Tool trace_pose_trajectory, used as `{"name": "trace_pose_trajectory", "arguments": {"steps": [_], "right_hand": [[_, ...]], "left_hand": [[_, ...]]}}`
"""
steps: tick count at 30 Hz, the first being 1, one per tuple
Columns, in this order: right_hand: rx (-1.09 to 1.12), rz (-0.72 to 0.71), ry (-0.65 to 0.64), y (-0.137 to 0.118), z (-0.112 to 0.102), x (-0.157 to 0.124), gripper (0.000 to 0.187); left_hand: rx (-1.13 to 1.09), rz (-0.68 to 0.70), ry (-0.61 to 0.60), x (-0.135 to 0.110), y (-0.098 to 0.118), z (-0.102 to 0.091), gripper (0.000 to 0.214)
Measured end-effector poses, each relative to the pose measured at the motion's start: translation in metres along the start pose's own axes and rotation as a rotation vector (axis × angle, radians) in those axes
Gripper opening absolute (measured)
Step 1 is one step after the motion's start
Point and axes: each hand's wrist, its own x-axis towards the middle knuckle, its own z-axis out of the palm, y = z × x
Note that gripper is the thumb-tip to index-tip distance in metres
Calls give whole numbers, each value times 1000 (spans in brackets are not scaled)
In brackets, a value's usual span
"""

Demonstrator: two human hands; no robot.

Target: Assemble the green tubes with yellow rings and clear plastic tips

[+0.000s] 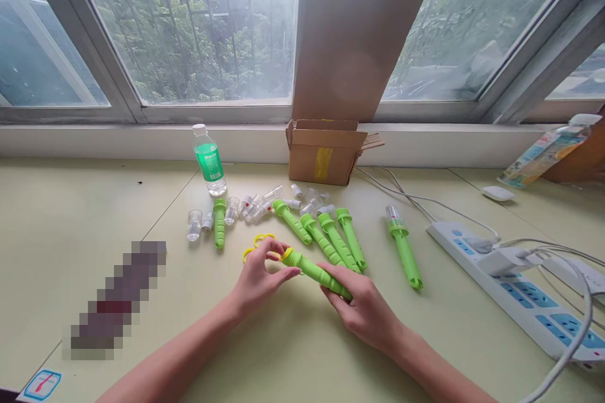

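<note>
A green ribbed plastic handle (312, 271) lies slanted over the pale table, held at its lower end by my right hand (363, 305), fingers wrapped round it. My left hand (259, 278) pinches a yellow ring (287, 254) at the handle's upper end. Two more yellow rings (258, 242) lie just behind my left hand. Several other green handles (331, 236) lie in a row beyond, one apart at the left (219, 222). A green handle with a clear cap fitted (404, 247) lies to the right.
Several clear plastic caps (250, 206) are scattered behind the handles. A water bottle (210, 160) and an open cardboard box (325, 150) stand by the window sill. A white power strip (513, 289) with cables lies at the right. A blurred patch (118, 299) sits at the left.
</note>
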Motion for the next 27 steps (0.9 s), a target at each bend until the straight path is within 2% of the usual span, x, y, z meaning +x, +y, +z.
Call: {"name": "trace_pose_trajectory", "arguments": {"steps": [15,27], "right_hand": [[-26,30,-46,0,-2,1,38],[-33,31,-52,1,-2,1,36]], "left_hand": [[9,-19,-39,0,-7,0,27],[-9,-47,-40,0,-3,-1,29]]}}
